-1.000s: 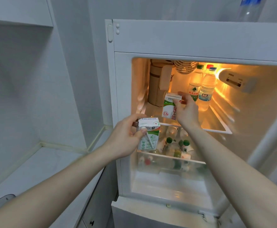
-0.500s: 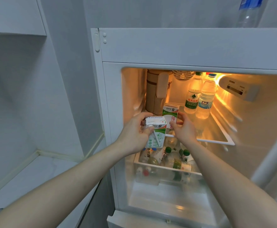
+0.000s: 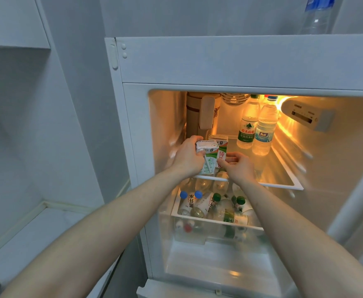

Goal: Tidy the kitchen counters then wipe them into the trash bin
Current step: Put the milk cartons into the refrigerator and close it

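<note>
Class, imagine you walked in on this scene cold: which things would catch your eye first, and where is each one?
The lit fridge glows orange against the grey room. At the front of its upper shelf, the left hand grips a milk carton and the right hand holds a second carton beside it. Below, a clear drawer is packed with lying bottles.

Both arms outstretched, left hand [image 3: 188, 160] fingers curled — gripping, right hand [image 3: 239, 166] loosely curled
</note>
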Tool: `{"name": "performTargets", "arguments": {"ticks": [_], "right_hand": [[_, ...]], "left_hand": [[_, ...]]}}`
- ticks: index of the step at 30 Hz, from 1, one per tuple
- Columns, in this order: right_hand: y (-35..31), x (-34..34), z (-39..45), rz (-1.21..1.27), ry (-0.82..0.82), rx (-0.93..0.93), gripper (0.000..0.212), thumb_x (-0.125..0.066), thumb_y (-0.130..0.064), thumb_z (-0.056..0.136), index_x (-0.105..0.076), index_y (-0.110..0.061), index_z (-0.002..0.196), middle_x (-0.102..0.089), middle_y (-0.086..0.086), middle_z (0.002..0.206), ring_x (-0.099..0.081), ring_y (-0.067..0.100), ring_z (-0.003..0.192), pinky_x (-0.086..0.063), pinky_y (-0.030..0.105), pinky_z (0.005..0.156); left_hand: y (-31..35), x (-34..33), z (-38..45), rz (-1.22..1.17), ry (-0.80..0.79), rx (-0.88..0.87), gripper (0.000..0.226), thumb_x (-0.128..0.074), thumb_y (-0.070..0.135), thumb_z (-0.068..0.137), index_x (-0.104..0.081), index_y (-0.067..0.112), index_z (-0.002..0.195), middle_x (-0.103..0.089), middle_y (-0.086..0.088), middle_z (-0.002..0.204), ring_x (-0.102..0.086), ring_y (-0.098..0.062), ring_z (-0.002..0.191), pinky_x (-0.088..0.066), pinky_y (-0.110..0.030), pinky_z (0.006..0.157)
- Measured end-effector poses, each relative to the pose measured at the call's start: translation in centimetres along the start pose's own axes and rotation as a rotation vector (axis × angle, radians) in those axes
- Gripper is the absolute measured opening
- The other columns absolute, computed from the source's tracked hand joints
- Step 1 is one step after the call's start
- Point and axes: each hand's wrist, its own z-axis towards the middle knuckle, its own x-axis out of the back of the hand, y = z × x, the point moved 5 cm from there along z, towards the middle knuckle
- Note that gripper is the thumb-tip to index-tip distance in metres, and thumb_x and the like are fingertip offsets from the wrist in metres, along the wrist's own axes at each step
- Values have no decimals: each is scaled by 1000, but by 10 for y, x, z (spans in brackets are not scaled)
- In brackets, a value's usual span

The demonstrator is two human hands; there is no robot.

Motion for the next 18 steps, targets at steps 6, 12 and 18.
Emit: {"name": "performTargets", "arguments": {"ticks": [6, 12, 18], "right_hand": [[1, 1, 0, -17, -4, 0, 21, -74, -35, 90, -71, -23, 107, -72, -11, 94, -67, 6, 85, -47, 20, 61], [-2, 3, -4, -22, -3, -18, 12, -74, -34, 90, -69, -23, 93, -72, -10, 84, -66, 5, 75, -40, 18, 50], [-2, 2, -4, -27, 9, -2, 6, -74, -30, 90, -70, -28, 86, -71, -11, 78, -66, 8, 78, -45, 23, 61]], "left_hand": [[0, -17, 15, -58, 29, 45, 43, -58, 10, 99, -47, 22, 138, -63, -2, 131, -65, -21, 115, -62, -40, 86], [-17, -14, 10, -71, 55, 30, 53, -64, 9, 95, -41, 24, 141, -61, 3, 134, -63, -15, 117, -61, -39, 89], [-38, -26, 2, 0, 83, 82, 45, -70, 11, 91, -52, 20, 132, -66, 2, 129, -63, -16, 119, -57, -43, 97]]}}
